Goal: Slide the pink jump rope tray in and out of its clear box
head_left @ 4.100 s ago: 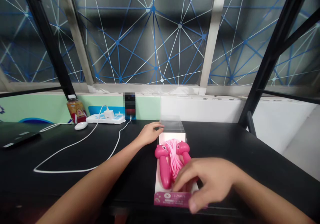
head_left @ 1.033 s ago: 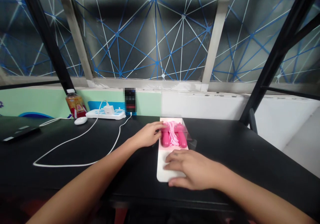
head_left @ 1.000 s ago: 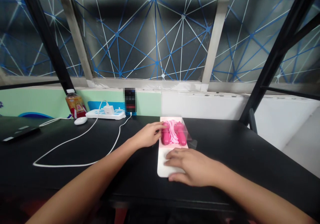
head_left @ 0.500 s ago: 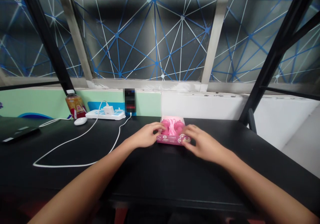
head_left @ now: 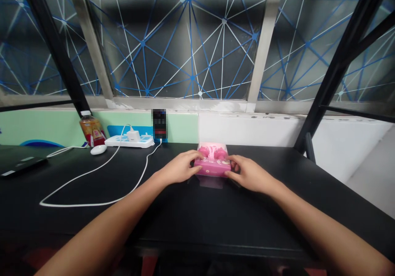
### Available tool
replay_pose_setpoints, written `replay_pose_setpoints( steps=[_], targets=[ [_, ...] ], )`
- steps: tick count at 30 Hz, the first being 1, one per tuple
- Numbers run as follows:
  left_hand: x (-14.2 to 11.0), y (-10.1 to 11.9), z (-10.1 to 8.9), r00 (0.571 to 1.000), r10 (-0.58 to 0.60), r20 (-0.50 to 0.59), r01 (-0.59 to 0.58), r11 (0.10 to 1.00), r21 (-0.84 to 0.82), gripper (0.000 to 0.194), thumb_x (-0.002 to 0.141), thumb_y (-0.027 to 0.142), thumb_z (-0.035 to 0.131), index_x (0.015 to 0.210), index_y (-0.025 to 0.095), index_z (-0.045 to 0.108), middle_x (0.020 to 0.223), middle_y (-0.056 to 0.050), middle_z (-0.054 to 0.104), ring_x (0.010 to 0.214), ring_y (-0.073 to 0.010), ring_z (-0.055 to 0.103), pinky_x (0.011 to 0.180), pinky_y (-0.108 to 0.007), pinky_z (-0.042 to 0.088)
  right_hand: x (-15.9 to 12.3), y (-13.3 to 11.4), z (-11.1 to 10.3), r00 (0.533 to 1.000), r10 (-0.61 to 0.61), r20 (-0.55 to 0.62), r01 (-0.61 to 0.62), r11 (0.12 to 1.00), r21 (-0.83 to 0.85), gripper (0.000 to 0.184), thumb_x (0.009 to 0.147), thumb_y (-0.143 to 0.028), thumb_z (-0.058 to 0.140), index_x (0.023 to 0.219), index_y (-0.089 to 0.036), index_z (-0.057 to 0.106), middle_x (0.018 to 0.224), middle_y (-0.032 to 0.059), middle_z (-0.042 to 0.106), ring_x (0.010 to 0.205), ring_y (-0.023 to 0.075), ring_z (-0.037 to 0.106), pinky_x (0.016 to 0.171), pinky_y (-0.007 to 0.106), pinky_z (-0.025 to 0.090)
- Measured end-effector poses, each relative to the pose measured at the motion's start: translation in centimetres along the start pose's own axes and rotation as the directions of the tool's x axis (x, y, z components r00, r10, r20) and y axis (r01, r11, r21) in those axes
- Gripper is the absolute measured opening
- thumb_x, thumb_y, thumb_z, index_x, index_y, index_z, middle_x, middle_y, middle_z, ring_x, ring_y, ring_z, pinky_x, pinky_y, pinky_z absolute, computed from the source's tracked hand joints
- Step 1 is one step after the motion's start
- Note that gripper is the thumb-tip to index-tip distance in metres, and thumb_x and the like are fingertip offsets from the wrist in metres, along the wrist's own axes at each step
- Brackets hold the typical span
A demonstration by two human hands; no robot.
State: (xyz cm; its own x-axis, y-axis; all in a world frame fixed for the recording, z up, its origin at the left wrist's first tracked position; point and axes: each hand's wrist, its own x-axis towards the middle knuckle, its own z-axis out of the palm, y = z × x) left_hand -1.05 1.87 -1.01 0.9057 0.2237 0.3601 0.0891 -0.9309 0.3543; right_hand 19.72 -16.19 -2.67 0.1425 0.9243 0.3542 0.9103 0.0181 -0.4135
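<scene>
A clear plastic box [head_left: 212, 159] holds a pink skipping rope [head_left: 211, 152] with pink handles, and a pink printed card [head_left: 212, 169] forms its front. It stands on the black table, slightly right of my centre. My left hand [head_left: 179, 168] grips the box's left side with its fingers curled around it. My right hand [head_left: 248, 174] holds the right side, with its fingertips against the box's edge.
Along the far table edge stand a drinks bottle [head_left: 91, 131], a white mouse [head_left: 98, 149], a white power strip [head_left: 129, 142] and a blurred phone [head_left: 159, 124]. A white cable [head_left: 92, 198] loops left of my arm. A black metal post [head_left: 321, 103] rises at right.
The white card strip that lay toward me is gone from view, and the pink printed front now faces me. My right hand has moved from the strip to the box's right side.
</scene>
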Motion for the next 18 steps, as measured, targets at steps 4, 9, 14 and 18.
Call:
replay_pose_setpoints(
  steps=[4, 9, 14, 18],
  targets=[
    [0.1, -0.2, 0.4, 0.994, -0.112, 0.020, 0.112, 0.994, -0.018, 0.034, 0.081, 0.030, 0.061, 0.115, 0.026, 0.062, 0.100, -0.003, 0.061, 0.077, -0.0152, 0.063, 0.074, -0.028, 0.050, 0.3, 0.7, 0.5, 0.998, 0.064, -0.004, -0.063, 0.989, 0.135, 0.033, 0.086, -0.031, 0.055, 0.117, -0.016, 0.058, 0.076, 0.0027, 0.066, 0.063, 0.0170, 0.062, 0.063, 0.031, 0.049],
    [0.0, -0.7, -0.2, 0.933, -0.236, 0.271, 0.315, 0.901, -0.297, 0.043, 0.087, 0.028, 0.047, 0.130, 0.023, 0.051, 0.074, 0.002, 0.062, 0.061, -0.0140, 0.064, 0.058, -0.025, 0.049, 0.0, 1.2, -0.3, 0.979, 0.090, 0.184, -0.147, 0.934, 0.327, 0.042, 0.090, -0.033, 0.051, 0.128, -0.016, 0.048, 0.076, 0.0014, 0.066, 0.064, 0.0164, 0.064, 0.063, 0.031, 0.050],
    [0.0, -1.0, -0.5, 0.956, -0.138, 0.258, 0.199, 0.954, -0.226, 0.051, 0.078, 0.018, 0.053, 0.130, 0.023, 0.053, 0.078, 0.001, 0.065, 0.068, -0.0144, 0.063, 0.064, -0.026, 0.049, 0.0, 1.3, -0.9, 0.980, 0.052, 0.194, -0.091, 0.976, 0.197, 0.047, 0.084, -0.034, 0.061, 0.127, -0.019, 0.049, 0.081, 0.0014, 0.064, 0.068, 0.0167, 0.062, 0.065, 0.032, 0.050],
    [0.0, -0.3, 0.1, 0.998, -0.059, 0.016, 0.059, 0.998, 0.015, 0.037, 0.079, 0.024, 0.059, 0.116, 0.024, 0.061, 0.101, -0.004, 0.061, 0.081, -0.0163, 0.061, 0.075, -0.029, 0.049, 0.2, 1.0, -0.2, 0.997, -0.032, -0.070, 0.019, 0.983, -0.185, 0.030, 0.084, -0.038, 0.062, 0.108, -0.020, 0.061, 0.098, 0.0072, 0.059, 0.088, 0.0225, 0.061, 0.078, 0.038, 0.051]
  ],
)
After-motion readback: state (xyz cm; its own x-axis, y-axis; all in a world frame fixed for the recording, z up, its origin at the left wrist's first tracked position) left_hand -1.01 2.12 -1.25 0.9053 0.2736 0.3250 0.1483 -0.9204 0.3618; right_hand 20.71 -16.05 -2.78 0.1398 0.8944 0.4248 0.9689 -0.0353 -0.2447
